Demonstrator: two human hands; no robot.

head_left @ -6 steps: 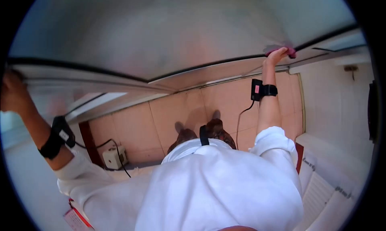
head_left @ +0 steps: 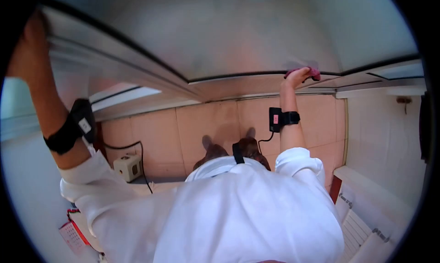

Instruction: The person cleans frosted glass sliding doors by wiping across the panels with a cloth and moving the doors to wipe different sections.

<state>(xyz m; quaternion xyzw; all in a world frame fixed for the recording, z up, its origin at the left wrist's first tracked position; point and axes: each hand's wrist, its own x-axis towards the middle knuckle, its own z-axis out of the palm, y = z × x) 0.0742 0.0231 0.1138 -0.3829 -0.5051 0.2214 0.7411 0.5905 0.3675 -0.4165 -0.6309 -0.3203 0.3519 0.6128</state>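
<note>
My right hand [head_left: 297,76] is closed on a dark pink cloth [head_left: 315,73]. It presses the cloth against the lower edge of a large glass pane [head_left: 247,34], just above the dark seal strip. At the upper left my left hand [head_left: 31,50] is raised beside the pale frame [head_left: 123,63] of the adjoining glass panel. Its fingers are blurred and lost in shadow at the picture's edge, so their grip does not show. Each forearm wears a black strapped device [head_left: 276,119] with a cable.
Pink floor tiles [head_left: 206,121] lie below, around my feet. A small cream box [head_left: 127,167] stands on the left near a dangling cable. A white radiator [head_left: 355,231] is at lower right, a calendar [head_left: 73,235] at lower left. A white wall [head_left: 376,134] bounds the right side.
My right hand and the cloth have slid left along the pane's lower edge, away from the right corner. The left hand appears higher, and the whole view has shifted.
</note>
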